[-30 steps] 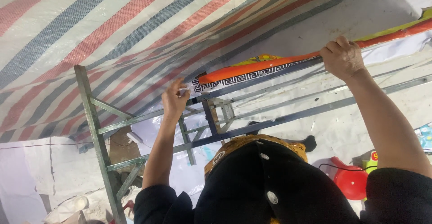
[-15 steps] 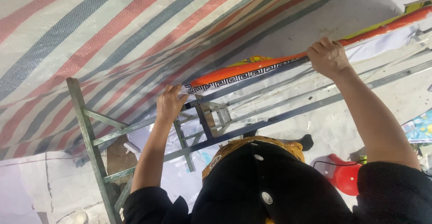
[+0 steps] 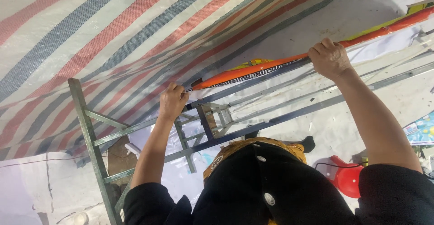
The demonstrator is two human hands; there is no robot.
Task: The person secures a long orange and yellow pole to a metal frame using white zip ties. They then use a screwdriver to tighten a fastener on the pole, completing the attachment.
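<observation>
Looking straight down here; both hands are up on the top rail (image 3: pixel 253 78) of a grey metal frame (image 3: pixel 90 130), which looks like how the person steadies against it while working along its edge; the left hand (image 3: pixel 172 102) is curled shut at the near end of the rail, right by the tip of an orange roll (image 3: pixel 271 67) with a black-and-white patterned border; the right hand (image 3: pixel 330 58) is closed over the rail and that same roll further along, fingers wrapped over the top; the roll lies along the rail, running off up to the right. A big striped tarp (image 3: pixel 90 30) hangs behind the frame, probably draped over it. Hard to say whether the left fingers pinch the roll, the tarp edge or just the rail; a red stool (image 3: pixel 344 177) peeks out below, half hidden by the person's dark clothes.
</observation>
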